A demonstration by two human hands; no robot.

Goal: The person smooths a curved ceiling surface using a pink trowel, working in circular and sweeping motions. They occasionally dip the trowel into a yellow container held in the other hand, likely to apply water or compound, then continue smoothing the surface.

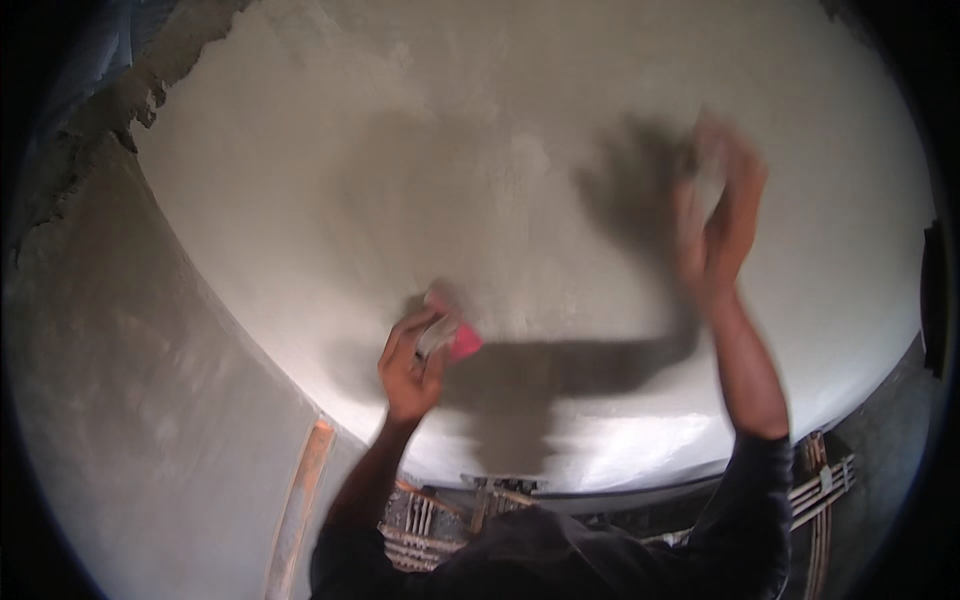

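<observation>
A broad, pale grey plastered surface (520, 240) fills most of the view in front of me. My left hand (408, 368) is closed on a small pink-red flat piece (464, 341) with grey smears, held close to the plaster; its exact kind does not show. Higher up and to the right, my right hand (728, 210) is blurred by motion. Its fingers bend round a pale thing (712, 180) too smeared to name. Dark shadows of my arms and hands fall across the plaster.
On the left, a darker grey wall (130, 350) meets the plaster, with a rough, broken edge (150, 95) at the upper left. A wooden strip (302, 505) stands at lower left. Bundled poles or slats (425, 540) lie below, with more (822, 490) at lower right.
</observation>
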